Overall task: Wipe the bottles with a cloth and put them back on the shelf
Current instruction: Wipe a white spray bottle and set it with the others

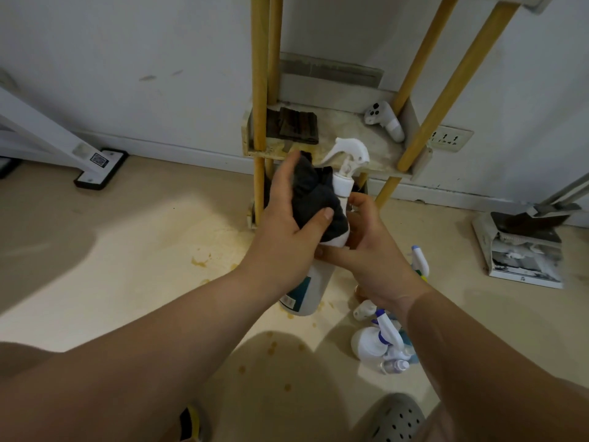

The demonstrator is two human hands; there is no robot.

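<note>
A white spray bottle with a white trigger head and a teal label is held tilted in front of the shelf. My left hand presses a dark cloth around the bottle's upper body. My right hand grips the bottle from the right, fingers wrapped under the cloth. The bottle's middle is hidden by both hands. Several more spray bottles lie on the floor at the lower right, by my right forearm.
The shelf has yellow wooden legs and holds a folded dark cloth and a white controller. A wall socket sits right of it. A dustpan with papers lies far right. The floor is stained. My grey shoe is below.
</note>
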